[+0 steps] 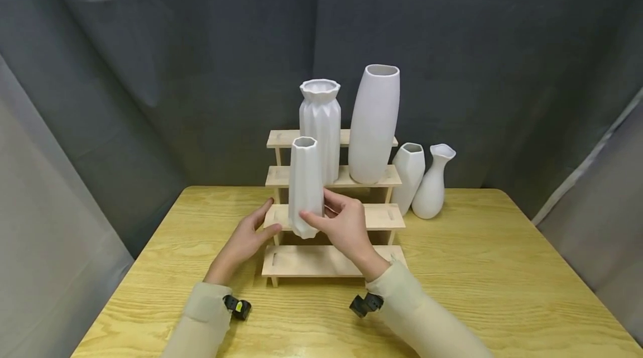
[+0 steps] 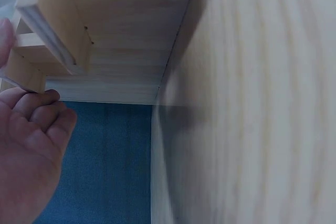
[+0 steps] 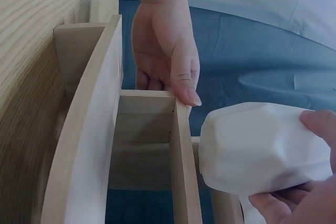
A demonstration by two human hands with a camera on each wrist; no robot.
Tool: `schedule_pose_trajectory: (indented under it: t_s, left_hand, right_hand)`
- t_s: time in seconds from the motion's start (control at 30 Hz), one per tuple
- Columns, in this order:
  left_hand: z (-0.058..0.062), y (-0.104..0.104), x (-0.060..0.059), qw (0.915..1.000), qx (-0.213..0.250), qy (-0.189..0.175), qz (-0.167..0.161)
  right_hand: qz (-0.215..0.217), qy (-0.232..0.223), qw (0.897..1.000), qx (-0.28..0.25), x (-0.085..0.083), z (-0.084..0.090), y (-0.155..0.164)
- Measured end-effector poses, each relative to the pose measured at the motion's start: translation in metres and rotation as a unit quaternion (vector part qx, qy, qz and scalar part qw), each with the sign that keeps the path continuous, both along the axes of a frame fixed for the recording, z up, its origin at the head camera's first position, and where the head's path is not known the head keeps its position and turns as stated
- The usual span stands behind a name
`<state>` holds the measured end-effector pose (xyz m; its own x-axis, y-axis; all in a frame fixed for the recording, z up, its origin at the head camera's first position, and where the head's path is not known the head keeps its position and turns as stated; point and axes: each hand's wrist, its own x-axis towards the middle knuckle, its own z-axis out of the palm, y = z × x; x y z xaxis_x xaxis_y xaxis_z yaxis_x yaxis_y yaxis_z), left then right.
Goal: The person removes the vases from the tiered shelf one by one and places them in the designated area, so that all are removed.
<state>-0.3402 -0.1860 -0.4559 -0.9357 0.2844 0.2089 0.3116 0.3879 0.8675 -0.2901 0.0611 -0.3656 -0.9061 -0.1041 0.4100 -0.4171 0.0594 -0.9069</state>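
My right hand [image 1: 344, 223] grips a slim white fluted vase [image 1: 305, 185] low on its body, thumb in front and fingers round the far side. The vase is upright in front of the stepped wooden display stand [image 1: 311, 263]; the right wrist view shows its base [image 3: 241, 150] off the boards. My left hand [image 1: 247, 239] holds the left end of the stand's second step from the bottom, thumb on the board's edge. Its curled fingers [image 2: 44, 106] show at the stand's side in the left wrist view.
On the stand's upper steps stand a white pleated vase [image 1: 321, 123] with a flared rim and a tall smooth vase [image 1: 374, 123]. Right of the stand, a faceted vase [image 1: 409, 173] and a narrow-necked vase [image 1: 433, 185] stand on the wooden table [image 1: 502, 268]. Dark curtain [image 1: 201, 67] hangs behind.
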Motion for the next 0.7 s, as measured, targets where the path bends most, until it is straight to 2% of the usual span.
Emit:
schedule_pose_trajectory:
  t_s: [0.17,0.43,0.7]
  left_hand:
    - [0.000,0.000,-0.001,1.0000,0.003,0.001,-0.004]
    - [0.000,0.000,-0.001,0.9998,0.017,-0.001,-0.012]
    - [-0.002,0.001,-0.002,0.9998,0.018,-0.012,-0.006]
  right_hand:
    - [0.006,-0.003,1.000,-0.011,-0.007,-0.015,0.006]
    - [0.022,-0.011,1.000,-0.015,0.000,-0.019,0.016]
    - [0.038,-0.032,0.998,-0.027,0.008,-0.024,0.025]
